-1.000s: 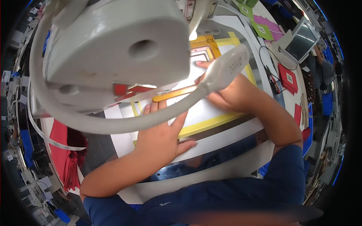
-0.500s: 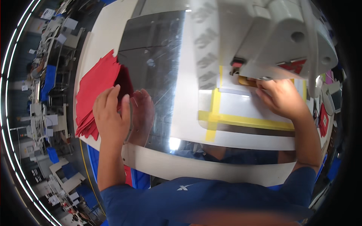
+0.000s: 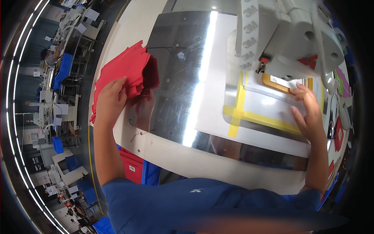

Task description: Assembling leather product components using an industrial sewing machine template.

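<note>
My left hand (image 3: 111, 97) rests on a stack of red fabric pieces (image 3: 124, 74) at the left edge of the white work table (image 3: 171, 152), fingers curled over the top pieces. My right hand (image 3: 309, 113) lies flat, fingers apart, on a white template plate (image 3: 265, 113) edged with yellow tape (image 3: 235, 113), just below the grey sewing machine head (image 3: 300, 35). An orange-framed opening (image 3: 274, 84) sits under the machine head, close to my right fingertips.
A shiny metal plate (image 3: 183, 70) covers the middle of the table and mirrors my hand. Red pieces and coloured templates (image 3: 339, 132) lie at the far right. Blue bins (image 3: 134, 169) stand under the table. Other workstations and a seated person (image 3: 50, 54) are at the left.
The view swung from the machine head toward the left. My left hand left the template and went to the red stack; it has now settled on the top pieces. My right hand stays on the template.
</note>
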The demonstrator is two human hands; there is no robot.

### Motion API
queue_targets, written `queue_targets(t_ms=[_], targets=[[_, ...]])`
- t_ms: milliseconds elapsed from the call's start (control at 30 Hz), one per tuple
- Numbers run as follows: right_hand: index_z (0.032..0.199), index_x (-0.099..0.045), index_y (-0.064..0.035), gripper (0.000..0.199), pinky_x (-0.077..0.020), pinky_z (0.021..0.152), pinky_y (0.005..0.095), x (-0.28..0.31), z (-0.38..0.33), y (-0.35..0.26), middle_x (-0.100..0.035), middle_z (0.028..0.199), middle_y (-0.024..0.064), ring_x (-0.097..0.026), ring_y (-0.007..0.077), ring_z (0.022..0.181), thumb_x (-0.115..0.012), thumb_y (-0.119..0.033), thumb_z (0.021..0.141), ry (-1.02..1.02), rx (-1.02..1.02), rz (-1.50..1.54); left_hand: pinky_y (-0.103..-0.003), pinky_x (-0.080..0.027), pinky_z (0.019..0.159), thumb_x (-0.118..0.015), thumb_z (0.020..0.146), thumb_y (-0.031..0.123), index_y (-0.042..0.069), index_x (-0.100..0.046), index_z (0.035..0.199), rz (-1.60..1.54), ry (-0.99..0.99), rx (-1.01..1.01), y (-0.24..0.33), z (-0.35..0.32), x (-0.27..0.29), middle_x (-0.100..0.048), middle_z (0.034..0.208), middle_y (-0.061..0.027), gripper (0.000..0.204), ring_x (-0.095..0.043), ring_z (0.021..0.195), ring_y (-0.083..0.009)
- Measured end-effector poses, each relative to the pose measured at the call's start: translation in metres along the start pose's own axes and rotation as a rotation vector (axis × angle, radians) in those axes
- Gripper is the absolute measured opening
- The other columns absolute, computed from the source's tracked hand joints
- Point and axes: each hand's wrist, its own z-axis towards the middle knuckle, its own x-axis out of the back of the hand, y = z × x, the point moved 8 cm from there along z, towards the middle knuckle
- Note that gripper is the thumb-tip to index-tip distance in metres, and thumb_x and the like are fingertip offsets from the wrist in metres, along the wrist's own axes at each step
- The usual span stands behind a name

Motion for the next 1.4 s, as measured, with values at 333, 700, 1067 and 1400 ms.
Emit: queue_targets(t_ms=[333,700,1067,1400], targets=[[0.121,-0.066,-0.0003,0.037,-0.0476,0.11,0.0481,0.007,-0.009,-0.011,-0.067,0.11,0.0169,-0.062,0.04,0.128,-0.072,-0.011,0.086,0.015,0.052,0.015,-0.041,-0.058,0.094,-0.066,0.097,0.003,0.005,-0.071,0.134,-0.015,0.106,0.19,-0.04,0.004,0.002,-0.076,0.117,-0.0201,0.038,-0.074,0.104,-0.0377],[0.118,-0.064,-0.0005,0.041,-0.049,0.106,0.0477,-0.002,-0.012,-0.013,-0.068,0.116,0.0182,-0.063,0.0403,0.118,-0.077,-0.01,0.08,0.008,0.081,0.026,-0.048,-0.058,0.091,-0.063,0.092,0.0,0.002,-0.068,0.134,0.095,-0.01,-0.067,-0.03,0.001,-0.007,-0.074,0.112,-0.0232,0.042,-0.071,0.104,-0.0414],[0.113,-0.067,-0.0032,0.036,-0.0488,0.106,0.0485,0.003,-0.022,-0.019,-0.07,0.119,0.0184,-0.064,0.04,0.117,-0.082,-0.018,0.084,0.009,0.096,0.03,-0.044,-0.059,0.087,-0.065,0.105,0.007,0.006,-0.061,0.137,-0.093,0.474,0.232,-0.057,0.011,0.022,-0.077,0.107,-0.0188,0.033,-0.076,0.097,-0.0391],[0.106,-0.069,-0.0063,0.032,-0.0519,0.094,0.041,-0.025,0.007,-0.076,-0.07,0.111,0.0108,-0.068,0.0287,0.104,-0.083,-0.026,0.086,-0.157,0.354,-0.037,-0.055,-0.039,0.122,-0.067,0.102,0.03,-0.006,-0.057,0.146,0.045,-0.059,-0.445,0.169,0.015,-0.054,-0.055,0.155,-0.0255,0.058,-0.055,0.142,-0.0428]])
